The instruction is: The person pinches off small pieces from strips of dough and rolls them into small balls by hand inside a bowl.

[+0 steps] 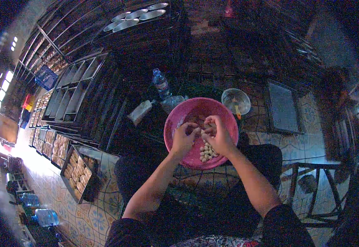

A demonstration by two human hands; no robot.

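A pink plastic basin (172, 154) stands in front of me between my knees. Small pale, rounded pieces (207, 152) lie heaped at its near right side; their kind is too blurred to tell. Both hands are over the basin, fingertips close together. My left hand (184, 138) has its thumb and fingers curled into a pinch. Facing it, my right hand (217, 135) is pinched too. Something small and pale shows between the fingertips, but I cannot make out what it is. Darker contents, partly hidden by the hands, lie at the far side of the basin.
Beyond the basin are a water bottle (161, 84), a plastic bag (141, 112) and a metal bowl (236, 101) with an orange-handled tool. A flat tray (284, 107) lies right, near a metal stand (316, 193). Left are a tray of bread rolls (78, 175) and stacked metal pans (73, 88).
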